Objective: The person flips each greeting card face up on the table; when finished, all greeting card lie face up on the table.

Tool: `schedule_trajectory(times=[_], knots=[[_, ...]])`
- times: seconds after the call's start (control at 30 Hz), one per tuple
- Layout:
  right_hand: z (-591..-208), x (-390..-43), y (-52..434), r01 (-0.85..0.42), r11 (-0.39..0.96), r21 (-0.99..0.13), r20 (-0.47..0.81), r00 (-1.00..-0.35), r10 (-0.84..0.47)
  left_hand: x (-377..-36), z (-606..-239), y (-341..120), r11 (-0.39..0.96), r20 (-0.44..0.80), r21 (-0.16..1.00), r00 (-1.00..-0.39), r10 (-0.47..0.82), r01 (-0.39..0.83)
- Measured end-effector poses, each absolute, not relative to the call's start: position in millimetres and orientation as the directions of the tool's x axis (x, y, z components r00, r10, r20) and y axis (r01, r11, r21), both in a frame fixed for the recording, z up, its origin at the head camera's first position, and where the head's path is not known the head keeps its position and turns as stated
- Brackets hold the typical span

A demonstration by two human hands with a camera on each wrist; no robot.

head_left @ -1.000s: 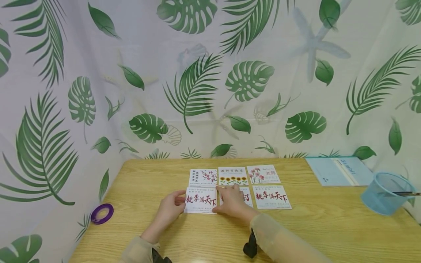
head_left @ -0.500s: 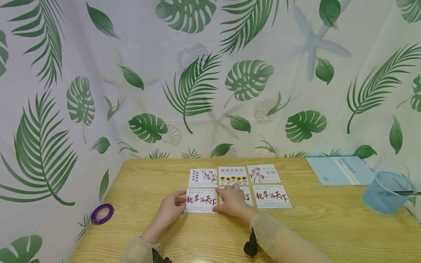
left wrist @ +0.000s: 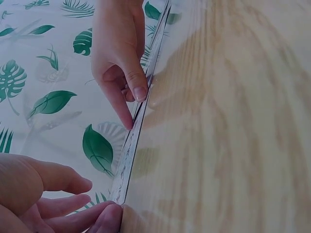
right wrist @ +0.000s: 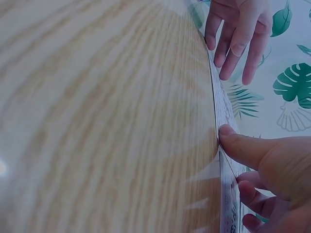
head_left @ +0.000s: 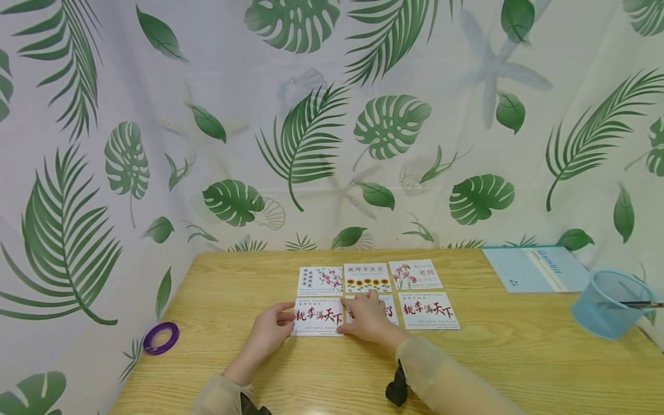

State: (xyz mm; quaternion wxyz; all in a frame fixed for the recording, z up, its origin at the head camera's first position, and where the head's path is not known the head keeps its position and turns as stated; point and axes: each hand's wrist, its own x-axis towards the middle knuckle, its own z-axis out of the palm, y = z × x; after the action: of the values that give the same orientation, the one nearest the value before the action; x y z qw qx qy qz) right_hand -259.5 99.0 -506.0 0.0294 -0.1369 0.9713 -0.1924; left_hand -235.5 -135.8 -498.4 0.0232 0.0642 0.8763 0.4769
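Note:
A white greeting card (head_left: 317,324) with red characters lies flat at the lower left of a two-row block of cards. My left hand (head_left: 271,329) has its fingertips right at the card's left edge; in the right wrist view its fingers (right wrist: 230,46) are extended. Along the right edge sits my right hand (head_left: 374,320), thumb at the lower corner and a fingertip at the upper corner. The right thumb (right wrist: 245,145) is straight on the card's rim. Under the right hand, a similar red-lettered card (head_left: 390,314) is partly hidden.
Beside it lies another red-lettered card (head_left: 428,320). Behind are blossom (head_left: 320,286), sunflower (head_left: 367,276) and carnation (head_left: 416,282) cards. A purple tape roll (head_left: 153,346) is at left; a blue notebook (head_left: 550,276) and blue pen holder (head_left: 602,317) stand right. A leaf-print curtain backs the table (head_left: 233,276).
The lower-left card has shifted very slightly to the right, with both hands staying at its edges. The other cards look the same.

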Motion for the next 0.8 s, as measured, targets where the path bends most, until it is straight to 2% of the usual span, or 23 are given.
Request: schedule_trajectory(times=[0.4, 0.57, 0.8], knots=[[-507, -259, 98, -0.280, 0.875, -0.396, 0.029, -0.956, -0.293, -236, -499, -138, 0.571, 0.083, 0.809, -0.989, 0.122, 0.138], [-502, -257, 102, -0.291, 0.869, -0.401, 0.069, -0.955, -0.288, -238, -494, -137, 0.634, 0.108, 0.759, -0.988, 0.108, 0.152], [-495, -253, 104, -0.295, 0.878, -0.378, 0.103, -0.956, -0.276, -246, -486, -127, 0.722, 0.114, 0.665, -0.982, 0.154, 0.190]])
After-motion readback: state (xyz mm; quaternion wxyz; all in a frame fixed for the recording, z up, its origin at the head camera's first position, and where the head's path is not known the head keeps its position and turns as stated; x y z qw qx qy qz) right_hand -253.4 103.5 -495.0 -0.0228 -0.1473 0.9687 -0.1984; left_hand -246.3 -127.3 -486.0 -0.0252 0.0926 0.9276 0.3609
